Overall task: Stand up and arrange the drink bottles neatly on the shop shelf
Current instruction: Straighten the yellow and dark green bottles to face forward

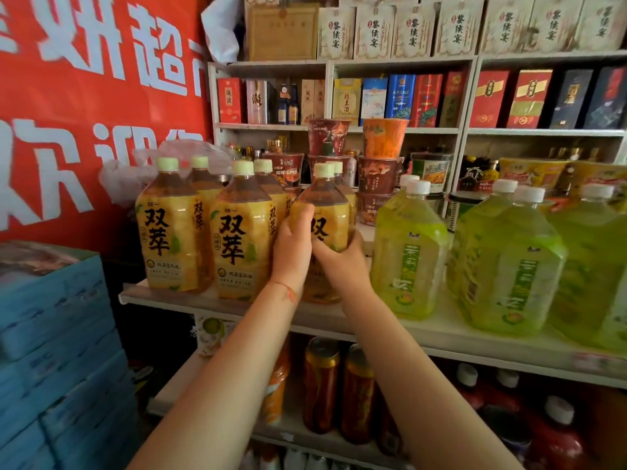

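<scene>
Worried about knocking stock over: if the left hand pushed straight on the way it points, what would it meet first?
The left hand already holds the amber tea bottle; behind that, probably the second-row bottle, though depth is unclear.

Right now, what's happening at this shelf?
A person is straightening stock. Both hands, left hand and right hand, grip the third amber tea bottle, upright in the front row on the shelf. Two matching amber bottles stand to its left, green tea bottles to its right.
</scene>
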